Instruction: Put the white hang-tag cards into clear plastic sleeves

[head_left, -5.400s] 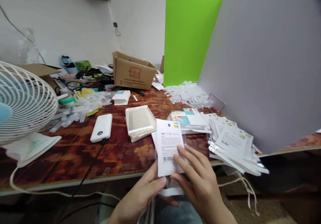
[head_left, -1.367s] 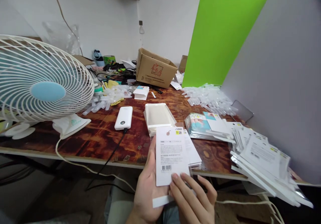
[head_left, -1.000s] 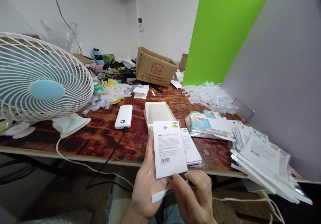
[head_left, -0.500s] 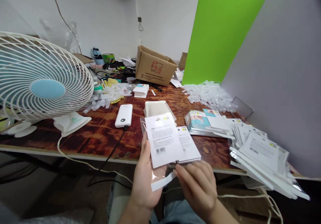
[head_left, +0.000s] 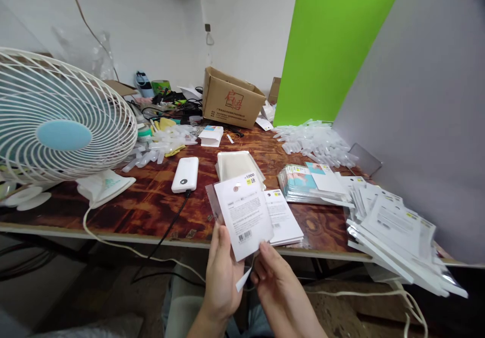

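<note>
My left hand (head_left: 222, 277) grips a white printed card (head_left: 245, 216) in a clear plastic sleeve by its lower left edge, tilted over the table's front edge. My right hand (head_left: 275, 277) is closed at the lower right corner of the sleeve, thumb on top. Between the hands a white strip (head_left: 243, 280) hangs at the sleeve's lower end. Just behind the held card lies a stack of similar white cards (head_left: 282, 222), partly covered by it. Farther back is a pile of clear sleeves (head_left: 237, 165).
A fan (head_left: 64, 126) stands at the left, beside a white power bank (head_left: 185, 175) with a black cable. Packed cards (head_left: 299, 184) and filled sleeves (head_left: 397, 232) lie at the right. Behind are translucent plastic pieces (head_left: 318, 141) and a cardboard box (head_left: 233, 98).
The sleeved card has turned slightly and moved down a little. My right hand has moved left to the sleeve's lower corner, and the white strip now appears shorter and more folded.
</note>
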Available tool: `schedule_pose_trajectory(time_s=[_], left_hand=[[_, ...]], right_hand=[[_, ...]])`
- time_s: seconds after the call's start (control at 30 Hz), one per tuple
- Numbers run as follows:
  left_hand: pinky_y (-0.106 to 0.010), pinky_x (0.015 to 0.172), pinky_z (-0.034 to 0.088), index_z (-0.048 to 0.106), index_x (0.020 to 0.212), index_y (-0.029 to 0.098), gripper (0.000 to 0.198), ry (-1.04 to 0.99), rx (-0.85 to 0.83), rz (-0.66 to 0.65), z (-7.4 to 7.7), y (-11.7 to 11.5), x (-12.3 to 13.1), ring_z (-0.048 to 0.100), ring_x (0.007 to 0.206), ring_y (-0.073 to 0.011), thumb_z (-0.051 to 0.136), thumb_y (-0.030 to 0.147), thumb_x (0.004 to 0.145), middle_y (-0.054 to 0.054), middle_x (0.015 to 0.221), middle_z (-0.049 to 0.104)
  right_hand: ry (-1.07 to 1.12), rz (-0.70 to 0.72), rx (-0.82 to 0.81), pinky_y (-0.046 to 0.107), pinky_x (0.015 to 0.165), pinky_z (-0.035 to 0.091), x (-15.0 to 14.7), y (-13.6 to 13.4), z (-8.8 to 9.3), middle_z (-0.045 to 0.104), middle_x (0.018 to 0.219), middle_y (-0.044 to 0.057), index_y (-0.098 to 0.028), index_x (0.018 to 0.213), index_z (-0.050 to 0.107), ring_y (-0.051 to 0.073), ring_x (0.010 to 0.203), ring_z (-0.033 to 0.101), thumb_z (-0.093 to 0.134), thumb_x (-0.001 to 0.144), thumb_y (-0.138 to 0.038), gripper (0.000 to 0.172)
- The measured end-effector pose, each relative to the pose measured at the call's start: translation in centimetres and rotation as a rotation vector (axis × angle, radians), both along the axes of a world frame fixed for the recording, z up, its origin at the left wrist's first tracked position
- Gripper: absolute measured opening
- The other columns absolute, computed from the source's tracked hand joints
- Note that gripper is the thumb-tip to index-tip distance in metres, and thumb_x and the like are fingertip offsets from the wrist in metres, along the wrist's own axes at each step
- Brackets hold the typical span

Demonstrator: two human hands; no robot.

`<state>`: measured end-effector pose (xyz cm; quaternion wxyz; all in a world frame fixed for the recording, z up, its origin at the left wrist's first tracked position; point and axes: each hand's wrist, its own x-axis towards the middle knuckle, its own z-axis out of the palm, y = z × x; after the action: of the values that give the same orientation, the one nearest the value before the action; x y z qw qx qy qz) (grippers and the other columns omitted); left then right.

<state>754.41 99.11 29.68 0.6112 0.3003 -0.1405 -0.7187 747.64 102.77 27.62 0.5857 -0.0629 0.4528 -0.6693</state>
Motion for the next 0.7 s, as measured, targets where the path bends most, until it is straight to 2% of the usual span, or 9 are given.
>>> schedule_pose_trajectory(time_s=[0.17,0.23,0.3,0.37,0.43,0.5,0.57,0.63,0.7], left_hand=[[-0.025,0.076,0.057,0.063,0.117,0.026,0.029,-0.039,0.122,0.078,0.7,-0.8,-0.1,0.071,0.092,-0.0164,0.053,0.034,0.091,-0.006,0.108,0.075],[-0.025,0.076,0.057,0.062,0.117,0.026,0.027,-0.04,0.153,0.114,1.0,-1.1,0.0,0.071,0.092,-0.0155,0.05,0.032,0.093,-0.005,0.107,0.075],[-0.025,0.078,0.057,0.061,0.119,0.026,0.028,-0.035,0.147,0.099,1.1,-1.2,0.2,0.07,0.095,-0.0158,0.05,0.031,0.093,-0.005,0.109,0.075],[-0.025,0.079,0.057,0.06,0.122,0.027,0.031,-0.036,0.124,0.065,1.0,-0.9,0.4,0.07,0.098,-0.0166,0.052,0.033,0.092,-0.006,0.112,0.073],[-0.027,0.082,0.056,0.058,0.124,0.027,0.034,-0.056,0.126,0.053,0.7,-0.5,0.6,0.069,0.099,-0.0173,0.053,0.034,0.091,-0.006,0.115,0.072],[-0.029,0.088,0.055,0.056,0.126,0.03,0.037,-0.092,0.147,0.055,0.3,-0.1,0.7,0.068,0.102,-0.0181,0.055,0.035,0.09,-0.005,0.119,0.071],[-0.031,0.094,0.052,0.054,0.129,0.032,0.04,-0.118,0.137,0.069,-0.1,0.2,0.6,0.065,0.11,-0.0187,0.057,0.036,0.089,-0.004,0.123,0.069],[-0.031,0.099,0.048,0.053,0.129,0.033,0.043,-0.128,0.092,0.081,-0.5,0.4,0.5,0.06,0.118,-0.0195,0.06,0.036,0.087,-0.004,0.125,0.067],[-0.033,0.103,0.045,0.054,0.128,0.031,0.046,-0.133,0.048,0.057,-0.8,0.7,0.5,0.058,0.12,-0.021,0.066,0.036,0.083,-0.005,0.124,0.068]], right_hand=[[0.037,-0.055,-0.01,0.019,0.05,0.027,0.9,0.7,-1.1,0.035,0.045,-0.008,-0.016,0.047,0.048,0.005,0.049,0.029,0.088,0.051,-0.048,0.051],[0.063,-0.074,-0.022,0.019,0.052,0.03,1.3,0.9,-1.4,0.04,0.049,-0.007,-0.016,0.052,0.054,0.006,0.051,0.033,0.087,0.053,-0.047,0.046],[0.082,-0.089,-0.035,0.02,0.054,0.032,1.5,0.9,-1.5,0.047,0.054,-0.006,-0.018,0.07,0.065,0.007,0.053,0.037,0.086,0.054,-0.048,0.04],[0.093,-0.096,-0.048,0.021,0.054,0.032,1.4,0.6,-1.4,0.051,0.057,-0.006,-0.02,0.089,0.069,0.008,0.054,0.037,0.086,0.054,-0.049,0.048],[0.098,-0.099,-0.057,0.022,0.053,0.032,1.2,0.4,-1.3,0.05,0.056,-0.006,-0.02,0.086,0.069,0.008,0.052,0.035,0.085,0.056,-0.048,0.044],[0.104,-0.108,-0.058,0.021,0.052,0.032,0.9,0.4,-1.1,0.046,0.053,-0.006,-0.019,0.067,0.064,0.007,0.052,0.033,0.084,0.059,-0.047,0.035],[0.097,-0.1,-0.055,0.019,0.054,0.035,0.8,0.5,-0.9,0.046,0.053,-0.006,-0.018,0.055,0.057,0.007,0.055,0.037,0.084,0.06,-0.046,0.04],[0.074,-0.086,-0.059,0.018,0.058,0.039,0.8,0.6,-0.7,0.055,0.06,-0.004,-0.018,0.06,0.06,0.008,0.061,0.046,0.084,0.06,-0.043,0.034],[0.052,-0.083,-0.074,0.018,0.062,0.042,1.0,0.6,-0.6,0.064,0.075,-0.003,-0.021,0.076,0.067,0.009,0.068,0.053,0.083,0.063,-0.039,0.028]])
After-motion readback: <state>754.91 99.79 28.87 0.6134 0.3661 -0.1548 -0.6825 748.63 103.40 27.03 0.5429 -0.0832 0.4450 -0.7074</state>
